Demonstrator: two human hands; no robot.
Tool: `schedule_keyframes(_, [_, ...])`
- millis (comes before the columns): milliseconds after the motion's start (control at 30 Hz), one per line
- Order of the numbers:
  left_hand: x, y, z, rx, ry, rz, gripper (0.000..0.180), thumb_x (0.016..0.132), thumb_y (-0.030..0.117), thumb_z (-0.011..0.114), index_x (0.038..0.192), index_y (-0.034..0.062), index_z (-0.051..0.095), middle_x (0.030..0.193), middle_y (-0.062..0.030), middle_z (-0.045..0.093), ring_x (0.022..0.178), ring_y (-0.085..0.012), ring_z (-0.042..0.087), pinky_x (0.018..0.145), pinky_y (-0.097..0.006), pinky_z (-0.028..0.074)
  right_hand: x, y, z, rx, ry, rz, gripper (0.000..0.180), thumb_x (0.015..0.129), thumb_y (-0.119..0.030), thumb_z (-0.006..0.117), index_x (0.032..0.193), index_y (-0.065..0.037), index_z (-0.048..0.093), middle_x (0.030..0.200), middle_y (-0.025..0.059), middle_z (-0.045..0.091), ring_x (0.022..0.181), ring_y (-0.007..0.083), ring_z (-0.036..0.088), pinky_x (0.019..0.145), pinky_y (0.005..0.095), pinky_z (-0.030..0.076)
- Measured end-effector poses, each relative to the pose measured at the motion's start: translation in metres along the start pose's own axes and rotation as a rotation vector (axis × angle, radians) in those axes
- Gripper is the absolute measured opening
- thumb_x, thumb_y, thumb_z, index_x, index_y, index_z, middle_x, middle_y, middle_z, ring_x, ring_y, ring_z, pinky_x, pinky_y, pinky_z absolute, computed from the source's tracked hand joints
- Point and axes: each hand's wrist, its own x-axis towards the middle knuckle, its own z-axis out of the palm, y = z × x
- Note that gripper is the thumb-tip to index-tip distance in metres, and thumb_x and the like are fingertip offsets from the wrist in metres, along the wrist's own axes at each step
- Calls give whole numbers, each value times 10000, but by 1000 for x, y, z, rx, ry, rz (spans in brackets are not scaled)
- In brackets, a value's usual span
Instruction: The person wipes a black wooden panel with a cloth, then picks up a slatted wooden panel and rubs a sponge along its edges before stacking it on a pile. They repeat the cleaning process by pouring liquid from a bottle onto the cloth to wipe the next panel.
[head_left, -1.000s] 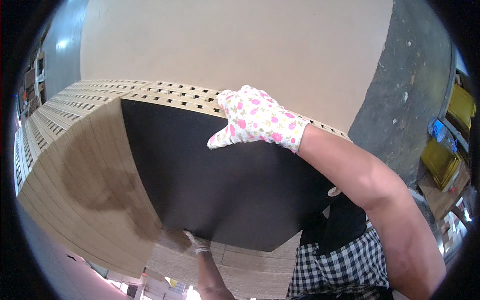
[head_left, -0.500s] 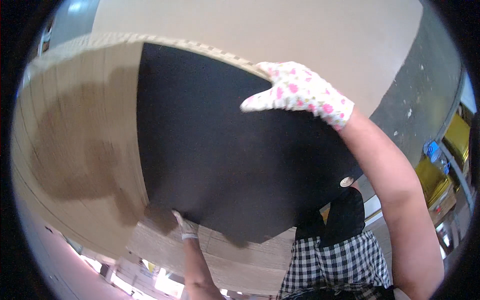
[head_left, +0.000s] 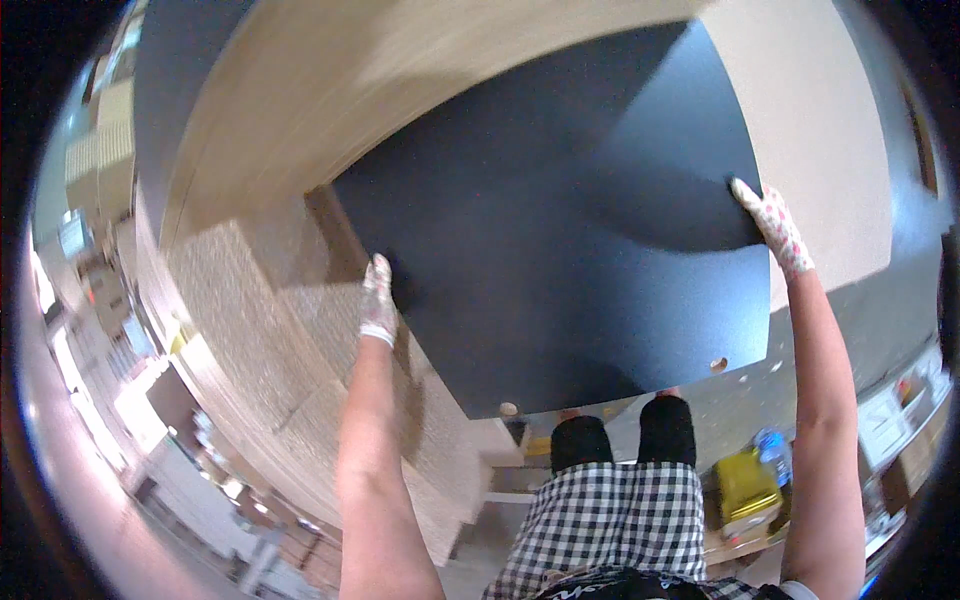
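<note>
A large flat black panel (head_left: 560, 220) spreads out in front of me, with a small round hole near each of its two near corners. At its left edge my left hand (head_left: 378, 305), in a pale glove, grips with the thumb on the top face. My right hand (head_left: 775, 225), in a white glove with pink flowers, holds the right edge in the same way. The fingers of both hands are hidden beneath the panel. Its far left side lies against a stack of tan boards (head_left: 260, 110).
A broad beige sheet (head_left: 830, 150) lies beyond the panel on the right. Pale boards (head_left: 250, 310) are layered to my left. Near my legs on the right are a gold-yellow box (head_left: 745, 490) and a blue-tinted plastic bottle (head_left: 772, 450). Cartons (head_left: 100, 150) stand at far left.
The panel has turned and now lies more squarely before me. My right hand has moved from its far edge to the right edge; my left hand is farther up the left edge.
</note>
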Motion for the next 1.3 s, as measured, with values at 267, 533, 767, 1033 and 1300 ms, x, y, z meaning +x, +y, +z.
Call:
schedule_keyframes(267, [-213,-186,52,-1230,255,-297,619,885,487,520,1342,88,394,1336,-39,445,1194,-231,435,1041,-356,333,13,21,-5,-96,127,80,701,785,-576,608,1064,67,597,940,78,613,810,151,558,723,278,458])
schedule_keyframes(533, [-240,-174,160,-1663,587,-334,362,848,325,603,1130,112,523,1028,20,513,786,-86,454,717,-235,387,31,25,-13,-134,87,211,605,773,-573,637,1103,-68,582,1013,42,599,904,162,564,726,312,476])
schedule_keyframes(767, [-239,-147,137,-1641,778,-572,548,806,424,671,1142,46,461,905,31,405,560,-64,323,468,-216,290,-19,21,-13,-453,132,294,1063,650,-759,576,1410,-126,187,1464,86,211,1249,315,276,920,541,301])
schedule_keyframes(1033, [-240,-114,111,-1595,594,-841,681,869,319,603,1399,43,276,1141,-36,507,704,-49,480,495,-217,374,-52,22,-6,-448,184,404,894,662,-728,613,1335,-174,413,1377,35,410,1245,274,365,979,585,201])
schedule_keyframes(1300, [-239,-133,136,-1356,495,-800,757,887,442,542,1412,-1,224,1132,-160,505,815,-193,540,763,-317,449,-58,4,-4,-487,95,431,810,705,-687,617,1277,-139,450,1278,30,479,1164,238,430,912,501,294])
